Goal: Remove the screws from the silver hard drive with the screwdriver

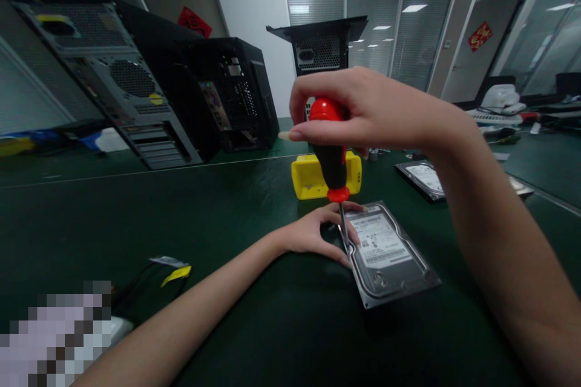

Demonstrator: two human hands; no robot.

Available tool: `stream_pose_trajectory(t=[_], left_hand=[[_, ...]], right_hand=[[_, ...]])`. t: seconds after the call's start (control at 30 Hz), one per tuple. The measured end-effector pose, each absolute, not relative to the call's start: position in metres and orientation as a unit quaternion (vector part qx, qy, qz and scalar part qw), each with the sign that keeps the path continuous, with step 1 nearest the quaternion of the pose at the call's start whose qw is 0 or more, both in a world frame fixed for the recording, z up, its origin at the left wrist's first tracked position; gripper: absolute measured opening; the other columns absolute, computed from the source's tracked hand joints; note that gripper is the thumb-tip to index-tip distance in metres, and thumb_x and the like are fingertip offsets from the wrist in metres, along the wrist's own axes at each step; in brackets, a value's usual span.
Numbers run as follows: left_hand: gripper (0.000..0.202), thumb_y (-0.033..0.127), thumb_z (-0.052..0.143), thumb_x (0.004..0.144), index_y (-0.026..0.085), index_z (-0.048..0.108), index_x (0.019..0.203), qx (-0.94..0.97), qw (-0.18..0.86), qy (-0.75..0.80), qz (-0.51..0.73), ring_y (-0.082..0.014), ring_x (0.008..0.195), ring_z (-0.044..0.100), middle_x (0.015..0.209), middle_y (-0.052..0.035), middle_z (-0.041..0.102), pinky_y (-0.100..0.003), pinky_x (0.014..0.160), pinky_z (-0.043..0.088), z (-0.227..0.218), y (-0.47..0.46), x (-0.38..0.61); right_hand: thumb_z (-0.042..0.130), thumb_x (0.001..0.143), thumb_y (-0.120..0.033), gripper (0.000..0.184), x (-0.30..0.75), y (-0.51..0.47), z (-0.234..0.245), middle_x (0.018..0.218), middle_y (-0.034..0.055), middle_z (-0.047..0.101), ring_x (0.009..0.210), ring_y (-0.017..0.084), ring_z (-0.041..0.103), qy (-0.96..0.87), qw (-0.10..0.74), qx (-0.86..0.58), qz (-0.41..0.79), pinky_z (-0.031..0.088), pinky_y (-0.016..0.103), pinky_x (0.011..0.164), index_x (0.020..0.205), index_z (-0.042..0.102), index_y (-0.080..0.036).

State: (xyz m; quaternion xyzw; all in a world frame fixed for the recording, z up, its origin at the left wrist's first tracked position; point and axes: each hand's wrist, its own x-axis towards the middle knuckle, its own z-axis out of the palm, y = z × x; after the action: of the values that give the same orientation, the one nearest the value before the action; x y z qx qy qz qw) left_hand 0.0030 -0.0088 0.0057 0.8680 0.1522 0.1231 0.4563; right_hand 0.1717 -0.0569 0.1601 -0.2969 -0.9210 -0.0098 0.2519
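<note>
A silver hard drive (381,248) with a white label lies flat on the green table. My right hand (345,106) is wrapped round the red and black handle of a screwdriver (333,166), held upright with its shaft pointing down. The tip meets the drive's left edge, near a screw position; the screw itself is too small to make out. Along that same edge rests my left hand (318,230), thumb at the side and fingers spread over the label, steadying contact with the drive. Just behind stands a yellow plastic tray (297,184) with small bits inside, probably screws.
Black computer cases (149,84) stand at the back left, one with its side off. Another case (320,51) is behind my right hand. A second hard drive (422,178) lies to the right. Cables with a yellow tag (177,275) lie at the left front.
</note>
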Motion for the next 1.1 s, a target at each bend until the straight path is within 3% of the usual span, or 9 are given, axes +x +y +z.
stream_pose_trajectory(t=[0.23, 0.33, 0.47, 0.73, 1.1], left_hand=[[0.034, 0.033, 0.076, 0.06, 0.024, 0.067, 0.091, 0.873, 0.449, 0.143, 0.127, -0.0271, 0.128, 0.032, 0.135, -0.0019, 0.037, -0.046, 0.106, 0.026, 0.005, -0.008, 0.002], [0.033, 0.032, 0.076, 0.059, 0.023, 0.068, 0.09, 0.872, 0.449, 0.144, 0.129, -0.0278, 0.128, 0.032, 0.135, -0.0023, 0.038, -0.047, 0.106, 0.025, 0.005, -0.008, 0.002], [0.033, 0.033, 0.076, 0.059, 0.023, 0.068, 0.089, 0.87, 0.454, 0.144, 0.129, -0.028, 0.128, 0.032, 0.135, -0.0024, 0.038, -0.048, 0.106, 0.026, 0.005, -0.007, 0.002], [0.032, 0.031, 0.075, 0.06, 0.025, 0.067, 0.091, 0.867, 0.461, 0.139, 0.125, -0.0272, 0.128, 0.032, 0.135, -0.0012, 0.037, -0.048, 0.105, 0.027, 0.006, -0.008, 0.002], [0.033, 0.034, 0.075, 0.06, 0.024, 0.067, 0.091, 0.873, 0.451, 0.137, 0.123, -0.0269, 0.128, 0.032, 0.136, -0.0012, 0.037, -0.046, 0.106, 0.026, 0.004, -0.007, 0.001]], right_hand=[[0.032, 0.085, -0.06, 0.054, 0.178, -0.056, 0.16, 0.072, 0.0021, 0.052, 0.06, 0.006, 0.045, -0.911, 0.228, -0.343, 0.023, 0.032, 0.02, 0.05, 0.088, 0.057, -0.012], [0.027, 0.09, -0.051, 0.05, 0.18, -0.057, 0.16, 0.073, 0.0018, 0.052, 0.058, 0.006, 0.045, -0.907, 0.238, -0.347, 0.022, 0.03, 0.019, 0.049, 0.09, 0.057, -0.011], [0.032, 0.091, -0.041, 0.039, 0.182, -0.058, 0.162, 0.074, 0.0014, 0.052, 0.057, 0.004, 0.044, -0.907, 0.229, -0.351, 0.033, 0.029, 0.019, 0.05, 0.089, 0.056, -0.01], [0.04, 0.083, -0.056, 0.051, 0.184, -0.059, 0.165, 0.057, -0.0006, 0.046, 0.048, 0.002, 0.036, -0.904, 0.213, -0.369, 0.03, 0.025, 0.018, 0.045, 0.072, 0.055, -0.008], [0.047, 0.08, -0.055, 0.049, 0.181, -0.064, 0.159, 0.052, -0.0012, 0.045, 0.043, 0.001, 0.035, -0.882, 0.273, -0.383, -0.026, 0.023, 0.016, 0.038, 0.064, 0.054, -0.009]])
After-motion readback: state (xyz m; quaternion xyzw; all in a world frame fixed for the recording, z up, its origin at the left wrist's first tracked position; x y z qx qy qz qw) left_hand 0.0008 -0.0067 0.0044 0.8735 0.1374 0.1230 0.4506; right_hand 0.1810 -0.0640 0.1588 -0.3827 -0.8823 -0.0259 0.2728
